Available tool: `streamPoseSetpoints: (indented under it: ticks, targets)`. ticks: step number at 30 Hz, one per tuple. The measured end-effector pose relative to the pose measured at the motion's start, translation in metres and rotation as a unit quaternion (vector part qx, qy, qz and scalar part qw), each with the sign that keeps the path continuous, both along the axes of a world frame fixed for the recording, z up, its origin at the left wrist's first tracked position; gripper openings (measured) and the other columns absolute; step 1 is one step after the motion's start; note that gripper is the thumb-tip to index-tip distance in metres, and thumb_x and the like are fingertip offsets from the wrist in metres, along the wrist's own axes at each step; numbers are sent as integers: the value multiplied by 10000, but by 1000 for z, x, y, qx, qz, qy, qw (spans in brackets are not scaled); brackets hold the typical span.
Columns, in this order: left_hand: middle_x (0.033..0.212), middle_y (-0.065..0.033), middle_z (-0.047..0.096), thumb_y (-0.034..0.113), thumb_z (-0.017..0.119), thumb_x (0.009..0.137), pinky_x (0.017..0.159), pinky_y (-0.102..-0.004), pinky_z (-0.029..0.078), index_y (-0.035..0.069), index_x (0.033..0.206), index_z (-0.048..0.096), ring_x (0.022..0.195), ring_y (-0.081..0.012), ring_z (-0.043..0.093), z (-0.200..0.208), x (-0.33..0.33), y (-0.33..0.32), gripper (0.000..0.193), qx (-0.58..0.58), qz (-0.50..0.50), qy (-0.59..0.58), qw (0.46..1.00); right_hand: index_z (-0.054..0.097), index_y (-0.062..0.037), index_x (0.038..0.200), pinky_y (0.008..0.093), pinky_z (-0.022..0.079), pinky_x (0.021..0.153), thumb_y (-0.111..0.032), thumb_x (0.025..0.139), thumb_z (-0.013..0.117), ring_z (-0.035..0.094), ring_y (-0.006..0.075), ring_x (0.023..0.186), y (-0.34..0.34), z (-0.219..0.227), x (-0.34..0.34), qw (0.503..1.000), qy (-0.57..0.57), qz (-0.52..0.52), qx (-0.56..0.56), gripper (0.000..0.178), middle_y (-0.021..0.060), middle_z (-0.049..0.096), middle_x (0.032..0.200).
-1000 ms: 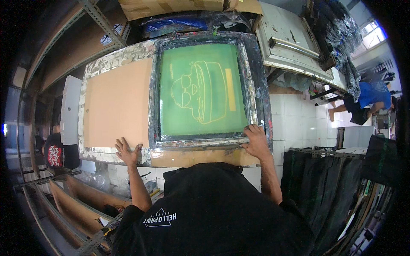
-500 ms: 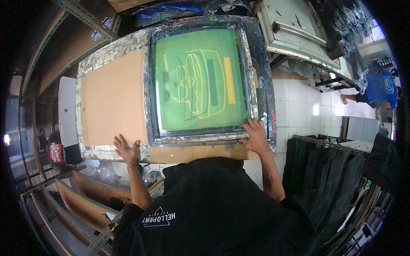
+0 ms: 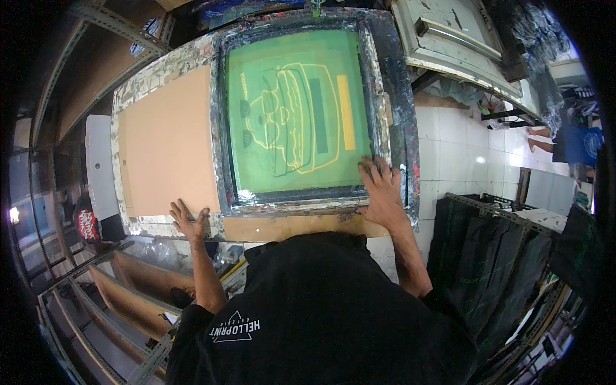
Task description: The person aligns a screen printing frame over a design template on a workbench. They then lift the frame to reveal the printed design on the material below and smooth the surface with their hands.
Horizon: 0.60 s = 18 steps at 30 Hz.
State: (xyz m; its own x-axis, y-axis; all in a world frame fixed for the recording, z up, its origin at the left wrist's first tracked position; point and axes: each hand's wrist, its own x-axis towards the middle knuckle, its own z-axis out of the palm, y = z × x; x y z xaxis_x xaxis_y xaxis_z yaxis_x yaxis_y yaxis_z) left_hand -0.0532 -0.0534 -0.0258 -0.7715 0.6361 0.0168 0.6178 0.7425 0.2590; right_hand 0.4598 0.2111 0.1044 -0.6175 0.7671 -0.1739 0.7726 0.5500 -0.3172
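A green printing screen (image 3: 256,64) with yellow line artwork and a yellow bar lies flat in a dark, paint-spattered frame (image 3: 222,128). To its left is a smooth tan board (image 3: 163,141). My left hand (image 3: 189,220) rests at the near edge of that board, fingers spread and holding nothing. Over the near right corner of the frame lies my right hand (image 3: 382,192), its fingers stretched out onto the frame's right side. Whether its fingertips press on the mesh or only the frame, I cannot tell.
The worktable (image 3: 122,77) has a paint-crusted border. Metal shelving (image 3: 64,96) stands at the left, and wooden shelves (image 3: 141,301) sit lower left. A white cabinet (image 3: 443,38) is at the far right. Black-covered racks (image 3: 487,250) stand near right. A person in blue (image 3: 581,144) is at the right edge.
My right hand has moved up and its fingers have stretched out farther along the frame's right side. My left hand stays by the board. The whole view has shifted slightly.
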Motion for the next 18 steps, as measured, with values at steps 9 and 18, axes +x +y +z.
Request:
streamPoseSetpoints:
  ticks: [9,18]
  targets:
    - [1635,-148,181,695,789,622,1171,-636,63,208,1548,322,1503,-405,123,0,3,6,1146,-4,-6,0,1000,377,10,1476,717,-25,1146,-323,419,868,47,433,1503,24,-10,-16,982,-180,8,-49,1212,161,294,1588]
    - [1633,-149,187,721,770,619,1166,-647,77,216,1548,320,1500,-409,132,-6,-3,0,1150,-11,-10,10,1000,477,-40,1434,750,-52,1116,-283,538,744,83,399,1512,21,-12,-17,987,-150,-25,-44,966,115,371,1559]
